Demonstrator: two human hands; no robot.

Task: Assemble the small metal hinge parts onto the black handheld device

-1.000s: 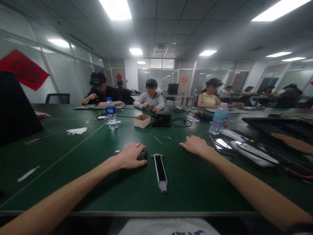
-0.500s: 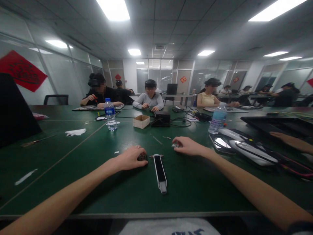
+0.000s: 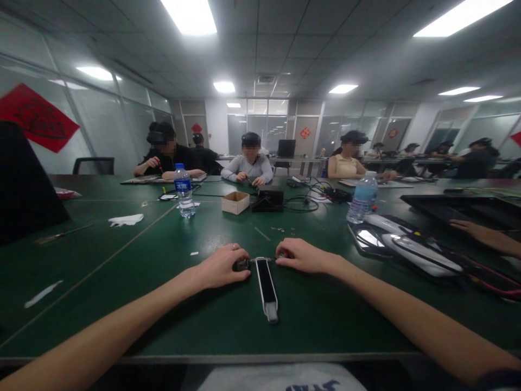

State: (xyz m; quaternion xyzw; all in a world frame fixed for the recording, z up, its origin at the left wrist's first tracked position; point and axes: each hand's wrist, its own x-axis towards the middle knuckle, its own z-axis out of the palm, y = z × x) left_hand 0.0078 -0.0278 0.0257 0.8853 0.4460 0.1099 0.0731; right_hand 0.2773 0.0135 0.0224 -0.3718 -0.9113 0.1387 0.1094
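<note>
A long black strip in a white frame with a grey end [image 3: 266, 288] lies on the green table, pointing toward me. Thin metal rods stick out from both sides of its far end. My left hand [image 3: 222, 266] is curled around a small dark part [image 3: 242, 265], partly hidden by the fingers, beside the left rod. On the other side, my right hand [image 3: 303, 255] has its fingertips pinched at the right rod's tip. What sits between those fingers is too small to name. Several tiny metal pieces [image 3: 280, 230] lie just beyond.
Farther back stand an open cardboard box [image 3: 235, 203], a black box-shaped object [image 3: 267, 199] and two water bottles [image 3: 184, 190] [image 3: 362, 196]. To the right lie white-and-black devices [image 3: 419, 252]; another person's hand [image 3: 484, 236] rests by a black tray [image 3: 468, 209]. Other people sit across the table.
My right hand has moved left, up to the rod on the strip's right side. My left hand has shifted slightly right with the dark part. Another tiny piece shows where my right hand was.
</note>
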